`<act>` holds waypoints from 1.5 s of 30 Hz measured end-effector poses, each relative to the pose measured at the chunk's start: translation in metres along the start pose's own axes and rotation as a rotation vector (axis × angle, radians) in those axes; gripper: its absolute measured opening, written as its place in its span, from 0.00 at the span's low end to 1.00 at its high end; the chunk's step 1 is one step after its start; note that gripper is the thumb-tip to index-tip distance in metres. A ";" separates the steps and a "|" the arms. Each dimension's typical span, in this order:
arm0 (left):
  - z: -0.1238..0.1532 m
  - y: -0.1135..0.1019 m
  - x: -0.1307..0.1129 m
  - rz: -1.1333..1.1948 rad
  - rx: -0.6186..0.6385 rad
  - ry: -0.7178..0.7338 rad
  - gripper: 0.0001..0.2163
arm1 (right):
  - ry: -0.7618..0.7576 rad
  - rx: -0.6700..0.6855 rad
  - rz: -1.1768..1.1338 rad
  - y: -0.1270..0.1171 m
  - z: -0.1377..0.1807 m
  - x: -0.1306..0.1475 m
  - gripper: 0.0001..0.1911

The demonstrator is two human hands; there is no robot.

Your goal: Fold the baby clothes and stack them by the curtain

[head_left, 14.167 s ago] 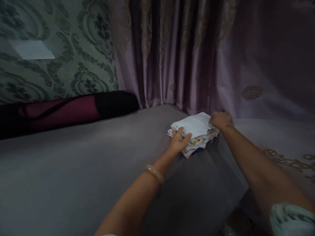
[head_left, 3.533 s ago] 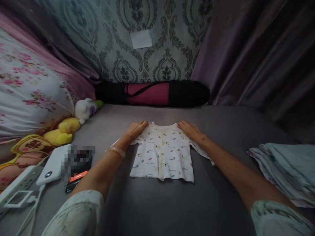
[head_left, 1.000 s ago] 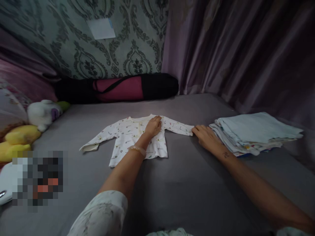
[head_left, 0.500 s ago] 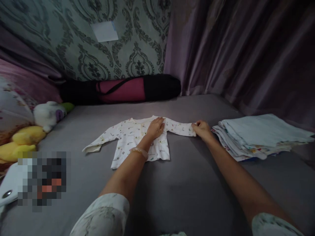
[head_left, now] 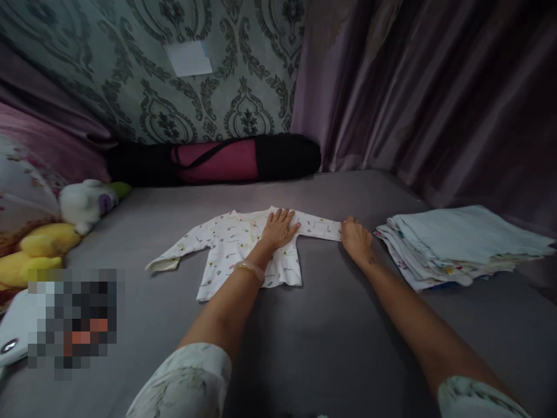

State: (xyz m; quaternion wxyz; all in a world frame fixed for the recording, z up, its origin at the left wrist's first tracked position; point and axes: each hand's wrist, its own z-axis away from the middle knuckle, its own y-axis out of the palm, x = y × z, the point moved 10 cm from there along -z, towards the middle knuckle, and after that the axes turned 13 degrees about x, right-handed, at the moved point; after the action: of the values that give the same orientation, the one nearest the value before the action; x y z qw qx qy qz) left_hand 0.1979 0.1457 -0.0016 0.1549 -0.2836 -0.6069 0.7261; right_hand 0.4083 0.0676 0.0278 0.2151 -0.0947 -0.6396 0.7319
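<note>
A small white baby shirt with a scattered print lies spread out on the grey bed sheet. My left hand rests flat on its upper right chest, fingers spread. At the end of the sleeve on the right, my right hand is closed on the cuff, which its fingers hide. The other sleeve stretches out to the left with its cuff on the sheet. A bracelet circles my left wrist.
To the right lies a stack of folded cloths. Along the wall stretches a black and maroon long bag. Plush toys and a white object beside a blurred patch are on the left. Purple curtains hang behind.
My left hand has spread its fingers and shifted slightly right on the shirt. My right hand has turned over at the cuff, its knuckles now upward.
</note>
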 end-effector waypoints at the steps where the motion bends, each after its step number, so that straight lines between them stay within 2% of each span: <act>1: -0.001 0.001 0.001 0.009 -0.007 0.007 0.31 | 0.000 0.016 0.028 0.001 -0.001 0.000 0.19; 3: -0.002 0.002 0.002 0.032 -0.028 0.021 0.32 | -0.012 -0.002 0.077 -0.002 -0.003 0.003 0.19; 5: -0.003 0.002 0.002 0.051 -0.050 0.033 0.32 | -0.058 -0.084 0.125 -0.012 -0.002 0.013 0.19; 8: -0.003 0.002 0.002 0.052 -0.066 0.038 0.32 | -0.260 -0.183 0.143 -0.015 0.004 0.059 0.21; 10: -0.003 0.003 0.003 0.032 -0.050 0.028 0.30 | -0.465 -0.136 0.067 -0.003 0.010 0.104 0.24; 12: -0.003 0.006 0.003 0.000 -0.005 0.025 0.29 | -0.610 0.016 -0.068 0.019 0.014 0.144 0.27; 15: -0.003 0.009 0.003 -0.044 0.052 0.033 0.31 | -0.615 0.176 -0.202 0.044 0.011 0.174 0.32; 17: -0.003 0.009 0.004 -0.048 0.058 0.032 0.32 | -0.582 0.225 -0.225 0.052 0.009 0.175 0.34; 20: -0.004 0.008 0.004 -0.024 0.048 0.007 0.30 | -0.517 0.254 -0.198 0.056 0.006 0.156 0.36; 23: -0.004 0.005 0.004 0.005 0.019 -0.007 0.28 | -0.450 0.226 -0.118 0.054 0.005 0.132 0.35; 33: -0.003 0.004 0.002 0.023 -0.030 0.022 0.32 | -0.257 0.166 0.040 0.047 0.004 0.059 0.34; 37: -0.007 0.003 0.006 0.093 0.017 0.027 0.33 | -0.186 0.160 0.075 0.042 0.001 0.035 0.34; 40: -0.015 0.002 0.010 0.188 0.087 0.007 0.34 | -0.187 0.095 0.073 0.029 0.005 0.049 0.33; 42: -0.017 -0.006 0.015 0.248 0.036 -0.027 0.30 | -0.315 0.034 0.059 0.021 0.012 0.082 0.31; 45: -0.007 -0.019 0.023 0.272 -0.087 -0.019 0.23 | -0.523 0.065 0.015 0.026 0.020 0.133 0.30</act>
State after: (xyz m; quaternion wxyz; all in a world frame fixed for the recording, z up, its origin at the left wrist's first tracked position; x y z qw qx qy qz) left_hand 0.1813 0.1685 0.0106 0.0370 -0.3628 -0.5954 0.7159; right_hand 0.2769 0.1048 0.0241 0.0398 0.0999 -0.6488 0.7533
